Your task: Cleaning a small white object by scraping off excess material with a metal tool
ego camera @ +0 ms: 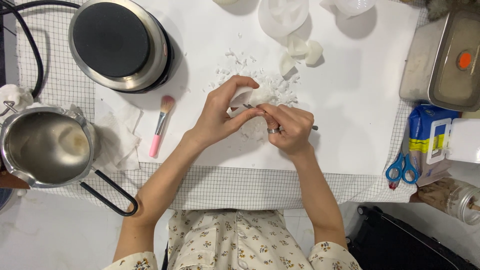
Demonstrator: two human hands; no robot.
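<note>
From the head camera, the left hand (220,112) curled loosely around a small white lump (248,96), thumb and fingers pinching it at mid-table above a scatter of white shavings (272,85). The right hand (287,125) (a ring on one finger) was closed on a thin metal tool (248,106), its tip touching the lump between both hands. A pink brush (160,125) lay to the left, near a hot plate (120,42).
</note>
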